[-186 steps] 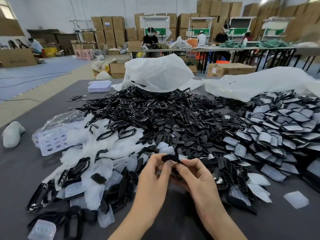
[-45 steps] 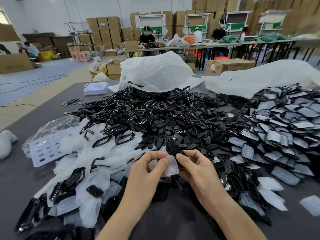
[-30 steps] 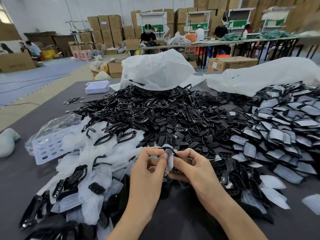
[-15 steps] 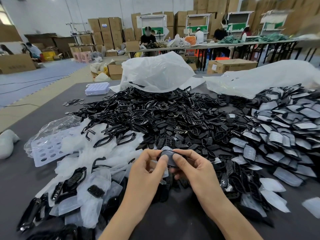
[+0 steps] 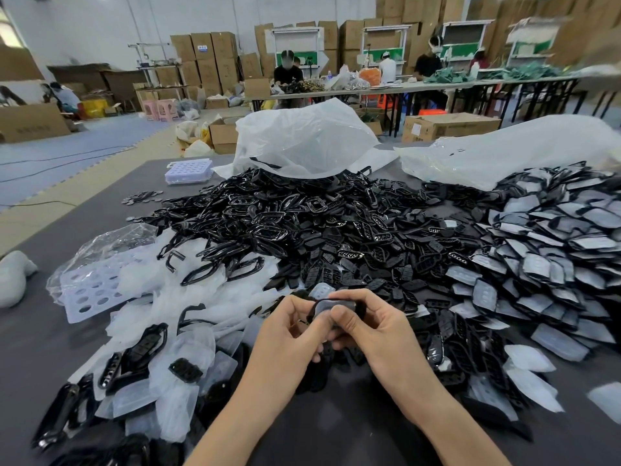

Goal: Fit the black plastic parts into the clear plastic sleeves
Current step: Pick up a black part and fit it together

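Black plastic part (image 5: 360, 307), small and oval, is held up between both hands at the near middle of the grey table (image 5: 50, 348), already mostly inside a clear plastic sleeve (image 5: 327, 303). Its long axis runs left to right, spanning the gap between the hands, so neither is nearer: each has one end. The left hand (image 5: 285, 334) curls its fingers round the left end; the right hand (image 5: 379, 331) grips the right end with its thumb pressed on the sleeve's near face. From that, seating looks nearly done, and the coming move probably turns on pushing the part along that axis until it sits home.

By count: one part and one sleeve in hand. Beyond them, just past the fingers, lies one heap of loose black parts (image 5: 319, 230), far too many to number. At right is one heap of sleeved parts (image 5: 554, 250), also uncountable; at left, one drift of empty clear sleeves (image 5: 201, 297). Two crumpled white plastic bags (image 5: 302, 139) lie at the far side.
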Tool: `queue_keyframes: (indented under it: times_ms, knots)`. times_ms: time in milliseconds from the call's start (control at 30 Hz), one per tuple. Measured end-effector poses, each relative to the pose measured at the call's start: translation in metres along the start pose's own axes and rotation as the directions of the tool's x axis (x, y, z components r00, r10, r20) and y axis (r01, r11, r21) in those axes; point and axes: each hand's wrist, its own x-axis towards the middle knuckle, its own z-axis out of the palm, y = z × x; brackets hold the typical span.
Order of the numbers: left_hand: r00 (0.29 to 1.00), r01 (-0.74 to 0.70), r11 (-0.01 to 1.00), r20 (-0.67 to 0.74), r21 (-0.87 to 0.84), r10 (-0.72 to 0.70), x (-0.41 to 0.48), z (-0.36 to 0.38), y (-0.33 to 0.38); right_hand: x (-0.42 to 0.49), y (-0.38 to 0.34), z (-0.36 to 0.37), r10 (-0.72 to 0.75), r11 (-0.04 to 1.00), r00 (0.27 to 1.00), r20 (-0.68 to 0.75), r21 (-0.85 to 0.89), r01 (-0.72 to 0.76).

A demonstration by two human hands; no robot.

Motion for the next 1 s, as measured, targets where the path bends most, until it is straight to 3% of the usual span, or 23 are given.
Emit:
queue_keyframes:
  times_ms: [167, 300, 667, 1000]
  knots:
    - [0.999, -0.026, 0.999, 0.036, -0.031, 0.027, -0.001, 0.000, 0.002, 0.003, 0.003, -0.003, -0.013, 1.000, 0.999, -0.039, -0.022, 0.012]
    - [0.998, -0.061, 0.996, -0.012, 0.071, 0.062, -0.002, -0.001, 0.000, 0.004, 0.005, -0.006, -0.020, 0.999, 0.997, -0.071, -0.046, 0.016]
    - [0.993, -0.112, 0.987, -0.012, 0.115, 0.115, -0.005, 0.003, -0.006, 0.005, 0.014, -0.007, 0.000, 0.987, 1.000, -0.005, -0.160, 0.000]
    - [0.989, -0.146, 0.971, -0.003, 0.189, 0.149, -0.005, 0.005, -0.008, 0.001, 0.007, -0.006, -0.024, 0.988, 0.999, 0.027, -0.150, 0.028]
